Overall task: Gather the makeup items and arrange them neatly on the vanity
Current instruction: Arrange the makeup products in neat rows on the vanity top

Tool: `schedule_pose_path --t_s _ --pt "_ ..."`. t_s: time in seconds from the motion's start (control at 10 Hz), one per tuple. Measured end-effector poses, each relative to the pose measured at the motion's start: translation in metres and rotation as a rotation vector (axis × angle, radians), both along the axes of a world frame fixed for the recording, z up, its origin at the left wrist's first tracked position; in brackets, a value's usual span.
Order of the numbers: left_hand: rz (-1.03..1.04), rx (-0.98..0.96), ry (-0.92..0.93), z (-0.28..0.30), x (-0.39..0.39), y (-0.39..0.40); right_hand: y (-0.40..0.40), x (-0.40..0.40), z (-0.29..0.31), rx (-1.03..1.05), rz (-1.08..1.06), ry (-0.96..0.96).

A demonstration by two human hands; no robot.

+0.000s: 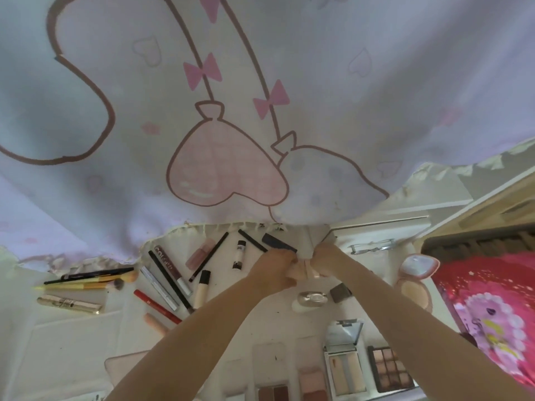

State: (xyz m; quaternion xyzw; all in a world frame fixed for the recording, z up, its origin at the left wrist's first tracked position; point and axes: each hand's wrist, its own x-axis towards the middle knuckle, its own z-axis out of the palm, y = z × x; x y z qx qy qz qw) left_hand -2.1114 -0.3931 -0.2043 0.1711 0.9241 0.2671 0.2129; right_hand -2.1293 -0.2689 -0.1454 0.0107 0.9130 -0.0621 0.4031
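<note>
Makeup lies spread over the white vanity top [72,342]. My left hand [275,267] and my right hand [327,259] meet at the back middle, and both grip a small pale peach item [307,272] between their curled fingers. What it is I cannot tell. To the left lie yellow-handled brushes [86,283], a gold mascara tube [69,303], a dark lip gloss [170,264], a concealer tube [202,287], a red lipstick [156,305] and black pencils [210,256]. Eyeshadow palettes [390,369] and an open mirrored palette [344,366] sit at the front.
A pale curtain [231,111] printed with heart balloons hangs low over the back of the vanity. An open pink powder compact [417,273] lies at the right, beside a red and pink printed cloth [492,314]. A white drawer unit [376,230] stands behind my right hand.
</note>
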Motion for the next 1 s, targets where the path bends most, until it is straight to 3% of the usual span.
schedule_pose_path --t_s 0.1,0.4,0.5,0.7,0.8,1.0 --pt "-0.046 -0.032 0.005 -0.007 -0.006 0.014 0.007 0.001 -0.005 0.005 -0.142 0.037" --pt "-0.069 -0.062 -0.050 -0.022 -0.014 0.047 0.010 -0.018 -0.021 0.194 0.003 -0.141" --pt "-0.047 -0.014 -0.096 -0.023 -0.012 0.049 0.011 -0.017 -0.024 0.221 -0.007 -0.122" --pt "0.026 0.130 -0.028 -0.017 -0.006 0.022 0.009 -0.018 -0.021 0.265 0.159 -0.043" --pt "0.115 0.166 0.052 -0.014 -0.001 -0.011 0.005 -0.017 -0.024 0.218 0.106 0.030" --pt "0.213 -0.008 0.175 -0.018 0.015 -0.067 -0.013 -0.011 -0.031 0.008 0.162 0.293"
